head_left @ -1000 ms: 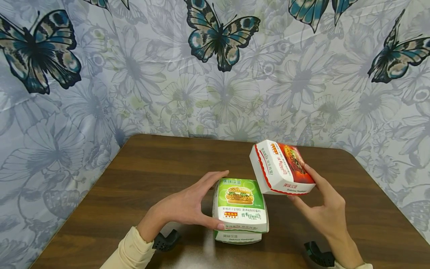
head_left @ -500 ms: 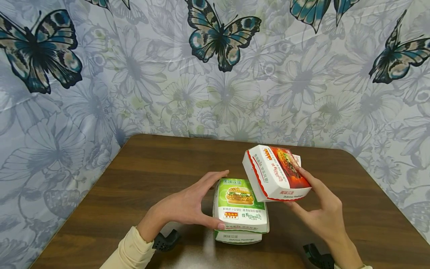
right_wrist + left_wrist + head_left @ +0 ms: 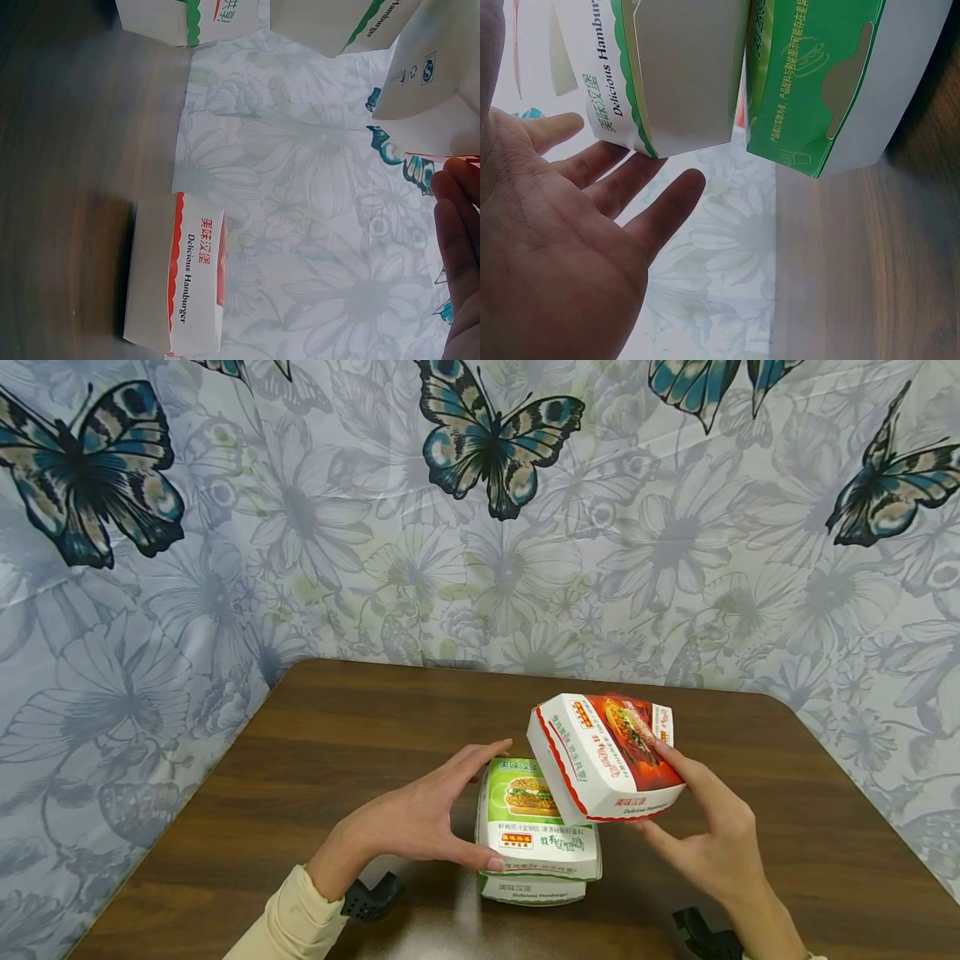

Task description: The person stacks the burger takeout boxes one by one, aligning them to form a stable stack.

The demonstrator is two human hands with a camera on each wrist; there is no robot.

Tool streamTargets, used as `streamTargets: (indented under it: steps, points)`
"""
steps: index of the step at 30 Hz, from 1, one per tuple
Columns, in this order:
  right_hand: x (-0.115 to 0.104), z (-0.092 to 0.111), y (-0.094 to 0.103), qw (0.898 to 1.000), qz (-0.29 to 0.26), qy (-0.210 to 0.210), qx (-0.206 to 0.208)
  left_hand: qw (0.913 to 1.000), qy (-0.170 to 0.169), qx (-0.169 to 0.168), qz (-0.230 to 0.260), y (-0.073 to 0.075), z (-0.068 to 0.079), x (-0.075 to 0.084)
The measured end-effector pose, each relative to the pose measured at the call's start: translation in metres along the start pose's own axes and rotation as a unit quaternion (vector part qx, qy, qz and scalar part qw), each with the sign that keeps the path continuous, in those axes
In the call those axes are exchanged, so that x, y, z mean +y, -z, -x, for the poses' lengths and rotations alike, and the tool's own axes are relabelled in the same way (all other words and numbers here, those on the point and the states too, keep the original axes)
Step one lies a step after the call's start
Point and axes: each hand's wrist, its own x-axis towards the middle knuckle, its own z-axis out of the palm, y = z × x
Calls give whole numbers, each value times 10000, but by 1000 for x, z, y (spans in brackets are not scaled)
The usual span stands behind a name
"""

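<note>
Two green-and-white hamburger boxes stand stacked mid-table, the upper green box [image 3: 536, 839] resting on the lower green box [image 3: 532, 889]. My left hand [image 3: 420, 814] spans the stack's left side, its thumb at the upper box's near edge and index finger by the far corner. In the left wrist view its fingers [image 3: 667, 210] are fairly straight beside that box [image 3: 682, 75]. My right hand [image 3: 712, 827] grips a red-and-white hamburger box [image 3: 600, 752] by its right side, thumb below and fingers on top. Tilted, this box overlaps the upper green box's right part.
Another red hamburger box [image 3: 199, 270] stands on the brown wooden table [image 3: 337, 718], mostly hidden behind the held one in the head view. A butterfly-and-flower cloth [image 3: 300, 527] hangs behind the table.
My right hand has brought the red box left and nearer, over the green stack. The other red box's corner has come into view behind it. My left hand stays put.
</note>
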Motion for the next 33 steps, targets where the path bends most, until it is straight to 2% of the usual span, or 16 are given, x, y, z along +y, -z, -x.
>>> streamTargets:
  steps: [9,13,24,33]
  points:
    - [-5,-2,-2,9997,-147,183,-61,9999,81,-31,88,0,0,0]
    - [-9,-5,-3,9995,-179,225,-87,9997,46,-50,222,0,0,0]
    - [-14,-8,-2,9987,-334,370,-128,9997,-139,7,193,-1,1,-1]
    - [-21,-12,-2,9969,-580,517,-132,9995,-120,-40,288,-1,1,-1]
